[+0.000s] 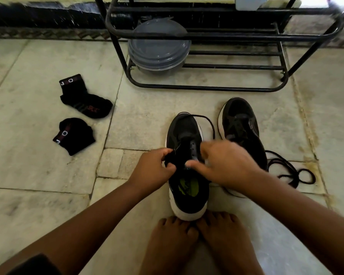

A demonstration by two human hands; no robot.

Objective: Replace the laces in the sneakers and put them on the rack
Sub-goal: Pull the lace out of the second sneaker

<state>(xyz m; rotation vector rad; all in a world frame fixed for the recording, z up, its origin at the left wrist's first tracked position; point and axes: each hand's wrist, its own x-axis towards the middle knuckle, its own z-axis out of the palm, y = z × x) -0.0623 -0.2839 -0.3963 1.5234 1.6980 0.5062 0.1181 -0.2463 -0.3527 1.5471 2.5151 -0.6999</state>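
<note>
Two black sneakers with white soles stand on the stone floor. The near sneaker sits in front of my bare feet, toe pointing away. My left hand pinches its tongue or eyelet flap on the left side. My right hand hovers blurred over the right eyelets, fingers bent; what it holds is unclear. A black lace loops from the near sneaker's toe toward my right hand. The second sneaker stands to the right, still laced. A loose black lace lies coiled on the floor beside it. The black metal rack stands behind.
A stack of grey plastic lidded containers sits on the rack's lowest shelf at the left. Two black socks lie on the floor to the left, one farther away and one nearer. A dark wall base runs along the back.
</note>
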